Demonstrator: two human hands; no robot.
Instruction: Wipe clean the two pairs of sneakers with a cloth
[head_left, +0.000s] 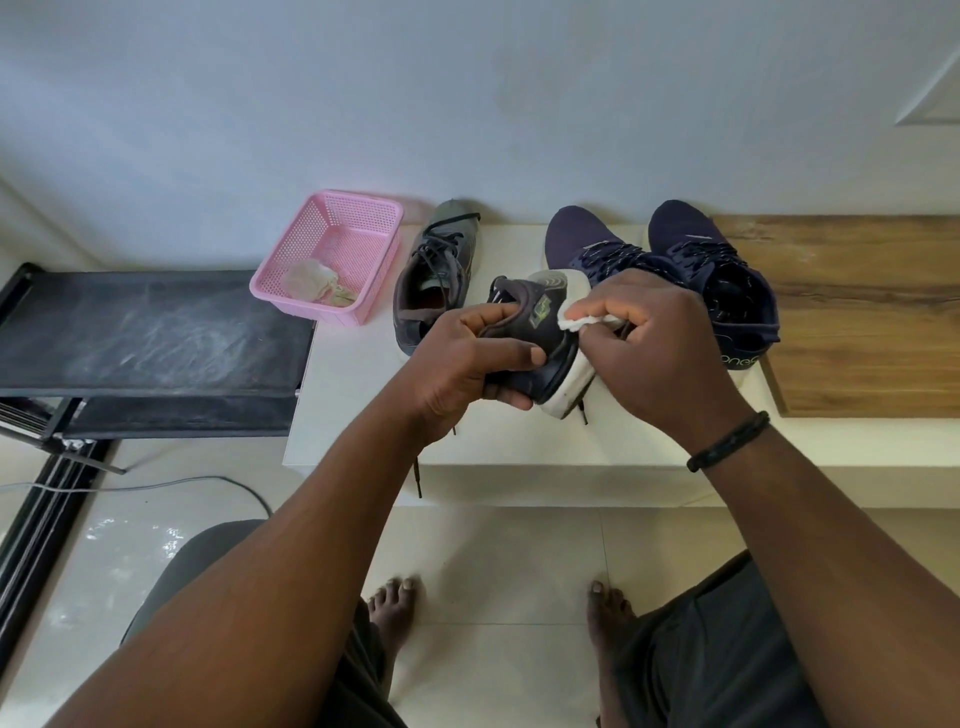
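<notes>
- The left hand grips a dark grey sneaker by its heel and collar, thumb over the rim and fingers curled beneath, holding it above the white ledge with its pale sole turned to the right.
- The right hand pinches a white cloth in its curled fingers and presses it against the sneaker's side near the sole; a black wristband circles that wrist.
- The matching grey sneaker lies on the ledge, laces loose.
- The navy pair stands side by side on the ledge behind the right hand, toes to the wall.
- A pink basket sits at the ledge's left end, holding what looks like another crumpled rag, though it is hard to tell.
</notes>
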